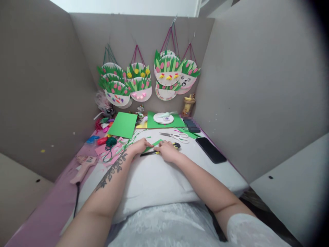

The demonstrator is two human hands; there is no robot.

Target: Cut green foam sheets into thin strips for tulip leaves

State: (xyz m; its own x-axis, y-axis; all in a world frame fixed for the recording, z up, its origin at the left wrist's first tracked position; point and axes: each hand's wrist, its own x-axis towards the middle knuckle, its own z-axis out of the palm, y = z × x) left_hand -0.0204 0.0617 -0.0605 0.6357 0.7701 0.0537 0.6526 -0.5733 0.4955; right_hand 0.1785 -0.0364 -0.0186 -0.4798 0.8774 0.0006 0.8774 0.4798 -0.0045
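Note:
A small folded-looking piece of green paper (153, 145) lies on the white table cover between my two hands. My left hand (140, 146) is closed at the paper's left end, its fingertips pressed on it. At the other end, my right hand (166, 151) holds the paper with its fingers drawn together. Partly beneath my right hand lies a black-and-yellow tool (177, 145) with a dark, narrow end sticking out to the left; its kind is partly hidden. White-handled scissors (180, 136) lie just beyond, blades pointing left.
Green sheets (123, 124), a white paper plate (163, 118) and a black phone (211, 150) lie around. At left are dark green yarn (111, 142), pink scraps and a pink glue gun (86, 168). Paper-plate flower baskets (168, 77) hang on the grey partition (138, 31).

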